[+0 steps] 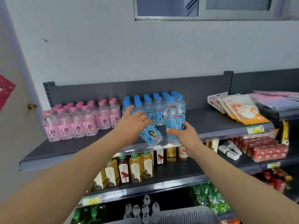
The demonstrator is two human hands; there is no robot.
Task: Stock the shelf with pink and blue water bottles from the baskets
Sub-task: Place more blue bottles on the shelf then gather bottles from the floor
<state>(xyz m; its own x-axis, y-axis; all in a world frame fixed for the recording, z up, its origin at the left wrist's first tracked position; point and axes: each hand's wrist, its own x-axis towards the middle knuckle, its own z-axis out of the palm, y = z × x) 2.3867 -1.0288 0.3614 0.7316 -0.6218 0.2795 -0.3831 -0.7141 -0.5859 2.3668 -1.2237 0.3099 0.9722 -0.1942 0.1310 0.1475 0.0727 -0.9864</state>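
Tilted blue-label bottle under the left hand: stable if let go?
Probably not: the tilted clear plastic blue-label water bottle leans near the front edge of the dark shelf, so it would likely topple. Round body, so it may roll. Seems full, so heavy for its size; the left hand covers its cap.

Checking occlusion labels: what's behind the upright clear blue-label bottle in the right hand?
Rows of blue-capped clear bottles on the dark grey shelf. The upright clear blue-label bottle in the right hand hides most of the nearest ones.
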